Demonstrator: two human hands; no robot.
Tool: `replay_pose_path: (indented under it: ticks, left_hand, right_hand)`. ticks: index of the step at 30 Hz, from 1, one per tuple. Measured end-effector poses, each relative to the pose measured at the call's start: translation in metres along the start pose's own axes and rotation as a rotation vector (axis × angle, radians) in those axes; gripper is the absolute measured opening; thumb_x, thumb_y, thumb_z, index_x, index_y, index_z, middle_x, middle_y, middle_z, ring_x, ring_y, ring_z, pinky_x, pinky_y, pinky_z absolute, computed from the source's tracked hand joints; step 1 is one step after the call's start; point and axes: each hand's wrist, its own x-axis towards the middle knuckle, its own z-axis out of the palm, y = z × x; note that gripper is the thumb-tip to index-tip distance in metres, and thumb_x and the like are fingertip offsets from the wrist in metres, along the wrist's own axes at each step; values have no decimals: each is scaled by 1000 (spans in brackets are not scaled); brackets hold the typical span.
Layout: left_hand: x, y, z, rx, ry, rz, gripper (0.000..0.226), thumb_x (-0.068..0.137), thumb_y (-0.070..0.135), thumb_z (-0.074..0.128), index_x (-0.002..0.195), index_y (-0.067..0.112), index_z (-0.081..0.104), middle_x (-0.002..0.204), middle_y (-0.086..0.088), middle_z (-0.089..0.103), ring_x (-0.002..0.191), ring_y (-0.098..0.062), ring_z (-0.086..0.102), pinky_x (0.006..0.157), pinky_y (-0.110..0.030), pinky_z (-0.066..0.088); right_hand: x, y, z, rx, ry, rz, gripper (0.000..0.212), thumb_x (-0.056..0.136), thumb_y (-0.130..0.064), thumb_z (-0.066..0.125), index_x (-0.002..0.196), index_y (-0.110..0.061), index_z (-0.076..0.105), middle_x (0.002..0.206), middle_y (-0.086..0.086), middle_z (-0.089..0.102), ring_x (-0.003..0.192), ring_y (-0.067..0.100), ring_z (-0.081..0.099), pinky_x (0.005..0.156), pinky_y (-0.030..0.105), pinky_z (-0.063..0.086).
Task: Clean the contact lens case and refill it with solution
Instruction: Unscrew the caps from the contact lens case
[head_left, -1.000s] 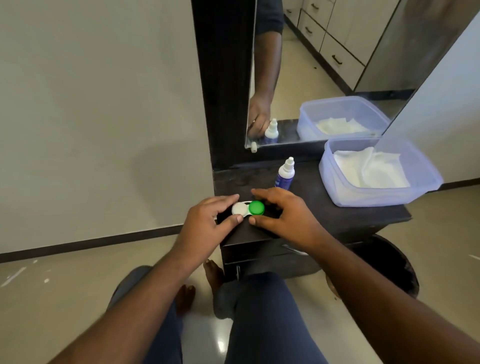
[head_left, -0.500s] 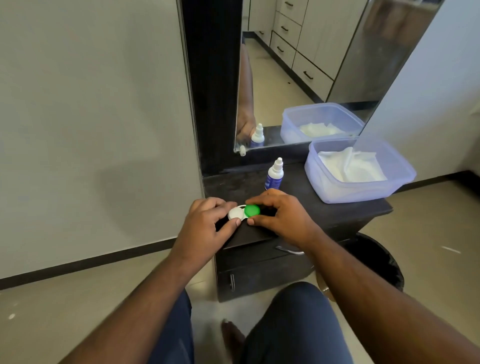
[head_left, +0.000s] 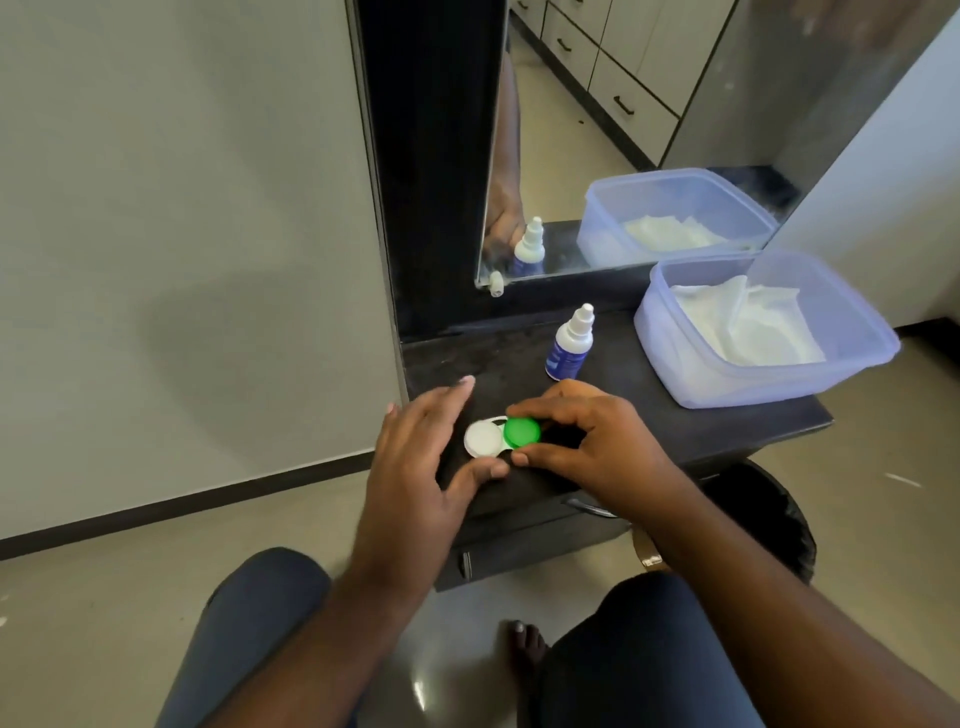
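A contact lens case (head_left: 491, 441) with one white cap and one green cap (head_left: 522, 432) lies on the front of a dark dresser top (head_left: 649, 415). My right hand (head_left: 587, 441) pinches the green cap between thumb and forefinger. My left hand (head_left: 415, 457) hovers just left of the case with its fingers spread and straight; only its thumb lies near the case's front edge. A small solution bottle (head_left: 570, 345) with a white nozzle and blue label stands upright behind the case.
A translucent blue plastic tub (head_left: 675, 364) holding white tissue sits at the right of the dresser top. A mirror (head_left: 623, 130) stands behind. A dark round bin (head_left: 769, 519) stands on the floor under the dresser's right edge. My knees are below.
My left hand has let go of the white end of the case and spread its fingers open. My right hand still pinches the green cap. The view has shifted.
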Motion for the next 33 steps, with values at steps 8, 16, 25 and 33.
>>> replay_pose_path:
  ticks: [8,16,25,33]
  left_hand:
    - [1,-7,-4,-44,-17,32,40,81,36,63,108,7,70,106,-4,70,113,-14,56,112,-28,29]
    - [-1,-3,-4,-8,-28,49,40,79,28,71,110,4,69,109,-7,71,111,-18,61,111,-29,32]
    - [-3,8,-8,22,37,27,46,75,19,80,117,6,66,113,-2,65,107,-6,55,97,-11,39]
    - [-9,9,-1,81,128,71,32,74,16,80,102,3,72,103,-7,72,100,-10,63,102,-33,44]
  right_hand:
    - [5,-2,1,22,10,21,42,69,-18,83,107,-27,70,93,-10,62,91,7,60,82,15,47]
    - [4,-5,1,18,17,30,43,69,-20,83,107,-34,68,92,-14,60,90,4,58,79,10,43]
    - [2,-1,0,24,-13,13,42,72,-21,81,113,-23,69,96,-15,60,93,1,57,83,8,42]
    - [2,-2,-2,21,-22,16,44,73,-21,80,115,-25,68,100,-9,62,95,6,57,85,15,45]
